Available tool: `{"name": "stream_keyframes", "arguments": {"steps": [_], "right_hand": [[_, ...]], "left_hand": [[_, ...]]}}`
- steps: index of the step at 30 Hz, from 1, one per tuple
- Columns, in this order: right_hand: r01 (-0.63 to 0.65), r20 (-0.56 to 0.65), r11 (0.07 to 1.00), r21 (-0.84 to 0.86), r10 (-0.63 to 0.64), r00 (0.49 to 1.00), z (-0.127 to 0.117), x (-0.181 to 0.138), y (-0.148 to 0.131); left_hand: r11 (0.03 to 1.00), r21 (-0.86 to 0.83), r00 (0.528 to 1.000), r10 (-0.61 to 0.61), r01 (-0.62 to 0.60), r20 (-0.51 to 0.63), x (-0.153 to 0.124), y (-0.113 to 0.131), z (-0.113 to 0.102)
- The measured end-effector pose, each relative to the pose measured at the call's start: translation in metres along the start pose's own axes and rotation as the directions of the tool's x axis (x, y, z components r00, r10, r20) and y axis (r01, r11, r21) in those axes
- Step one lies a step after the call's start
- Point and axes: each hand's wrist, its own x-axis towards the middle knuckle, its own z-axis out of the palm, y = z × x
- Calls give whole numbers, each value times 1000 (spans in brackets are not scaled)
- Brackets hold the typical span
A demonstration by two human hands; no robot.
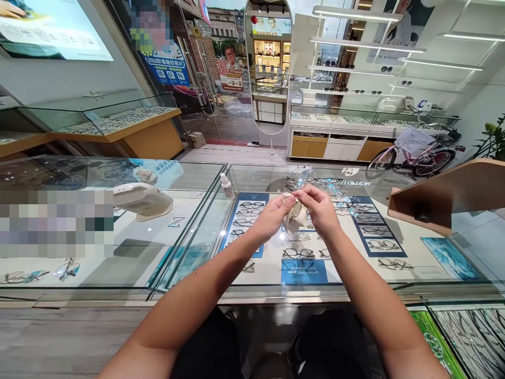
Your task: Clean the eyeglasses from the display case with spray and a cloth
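Both my hands meet above the glass display counter. My left hand pinches a pale cleaning cloth that hangs between the two hands. My right hand is closed on the same cloth and on a pair of thin-framed glasses, whose lenses stick up just above my fingers. Under the glass lie rows of spectacle frames on blue and white trays.
A small white spray bottle stands on the counter left of my hands. A white handheld device lies further left. A wooden stand sits at the right. A pink bicycle, more display cases and a tall mirror stand behind.
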Motion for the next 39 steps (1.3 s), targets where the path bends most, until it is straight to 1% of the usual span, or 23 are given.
{"name": "stream_keyframes", "arguments": {"steps": [5, 7, 9, 14, 18, 20, 22, 24, 26, 27, 29, 32, 36, 39], "right_hand": [[-70, -65, 995, 65, 75, 995, -1, 2, -4], [-92, -82, 993, 73, 97, 992, -1, 3, -3], [-88, -77, 994, 62, 93, 993, -1, 3, -1], [-37, -9, 999, 22, 37, 999, 1, 0, 2], [-27, 10, 999, 31, 27, 1000, 1, -1, 0], [-53, -7, 997, 56, 53, 999, 0, 0, -1], [-99, -33, 992, 79, 102, 994, -1, 1, -3], [-132, -59, 987, 96, 138, 989, -2, 2, -4], [-133, -77, 986, 101, 141, 987, -2, 2, -5], [-125, -79, 987, 103, 134, 988, -1, 2, -5], [-110, -65, 988, 108, 118, 991, 1, 1, -4], [-105, -23, 990, 97, 108, 994, 5, -1, -3], [-62, -3, 996, 59, 62, 998, 6, -2, -2], [-59, -5, 997, 54, 59, 998, 2, -1, -3]], "left_hand": [[998, -7, 992, -56, 58, 110, -1, 3, -5], [997, 0, 989, -82, 83, 127, -2, 4, -4], [997, 19, 992, -80, 78, 102, -4, 5, -1], [996, 92, 1000, 1, -1, 1, -6, 6, 7], [991, 127, 998, 47, -43, -31, -5, 8, 8], [990, 136, 999, 39, -35, -31, -4, 10, 5], [993, 119, 1000, 6, -7, 8, -4, 12, 1], [995, 92, 997, -33, 25, 76, -4, 13, -2], [996, 75, 991, -65, 56, 121, -6, 14, -1], [995, 72, 990, -76, 68, 120, -7, 14, 0], [995, 79, 995, -70, 64, 74, -9, 13, 5], [992, 129, 1000, 2, 0, -15, -11, 11, 11], [978, 186, 991, 110, -94, -79, -8, 7, 13], [979, 180, 989, 114, -95, -97, -7, 6, 12]]}}
